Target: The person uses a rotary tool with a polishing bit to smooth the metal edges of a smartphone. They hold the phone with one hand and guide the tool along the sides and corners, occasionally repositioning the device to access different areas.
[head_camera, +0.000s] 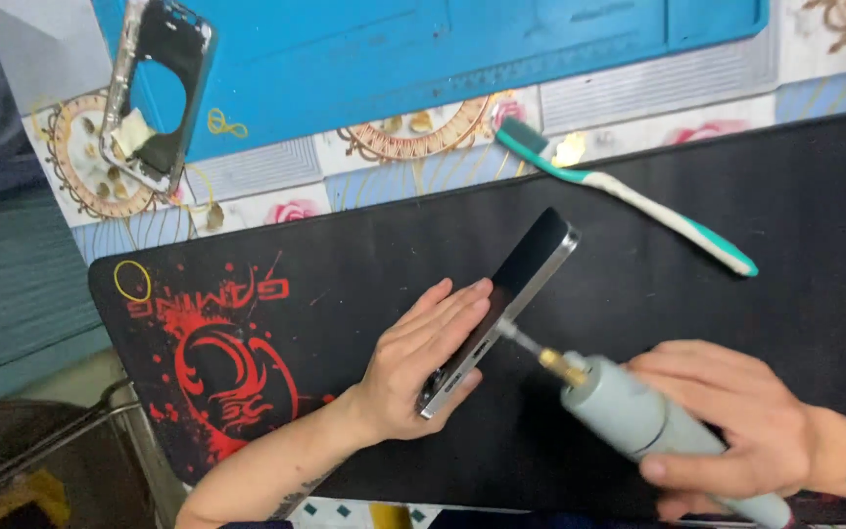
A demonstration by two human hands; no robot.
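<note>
**Two-handed grip on phone and rotary tool, black mat**

Grip, left hand (421, 364): fingers laid flat and together across the dark glass face of a slim black smartphone with a silver metal frame (526, 266), thumb tucked under its lower edge. The phone is pinched between them and tipped up on its long edge on the black desk mat with red splash print (247, 343), apparently so that the side frame faces the tool.

Grip, right hand (736, 426): wrapped shut round the body of a grey cylindrical handheld rotary tool (629, 411), thumb along the underside. Its brass collet and thin bit point up-left, the tip touching or just at the phone's side frame near the middle; actual contact is hard to make out.

Also on the bench:
- white and teal toothbrush (638, 201), lying diagonally at the mat's far edge, well apart from both hands
- stripped phone housing with a round cut-out (154, 93), resting partly on a blue silicone work mat (423, 49), far left
- patterned floral bench cover (276, 196) between the two mats

Not legible: the tool's rear end is cut off at the lower frame edge; the phone's lower corner is hidden beneath the left palm; bit type too small to tell
</note>
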